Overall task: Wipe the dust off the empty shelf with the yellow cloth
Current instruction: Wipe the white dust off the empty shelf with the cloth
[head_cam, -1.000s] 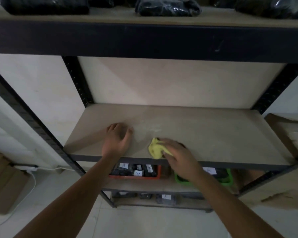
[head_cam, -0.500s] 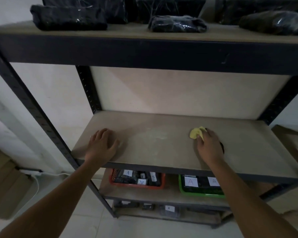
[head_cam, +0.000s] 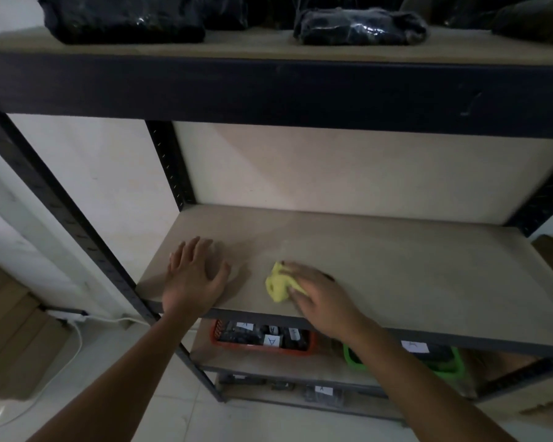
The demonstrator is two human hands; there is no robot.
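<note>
A beige board shelf (head_cam: 412, 272) in a black metal rack carries nothing but my hands and the cloth. My right hand (head_cam: 321, 296) presses a crumpled yellow cloth (head_cam: 278, 283) against the board near its front edge, left of centre. Most of the cloth shows at my fingertips; part lies under my palm. My left hand (head_cam: 193, 277) rests flat on the shelf's front left corner, fingers spread, holding nothing. A faint pale smear of dust shows on the board behind the cloth.
The shelf above (head_cam: 268, 46) holds several black plastic-wrapped bundles (head_cam: 359, 25). Below are a red basket (head_cam: 262, 338) and a green basket (head_cam: 441, 362) with labelled items. Black uprights (head_cam: 170, 164) frame the bay. A white cable (head_cam: 77, 339) runs along the floor at left.
My right hand has swept the cloth back from the middle of the shelf leftward and toward the front edge. The left hand stays flat at the front left corner. The view shifted slightly.
</note>
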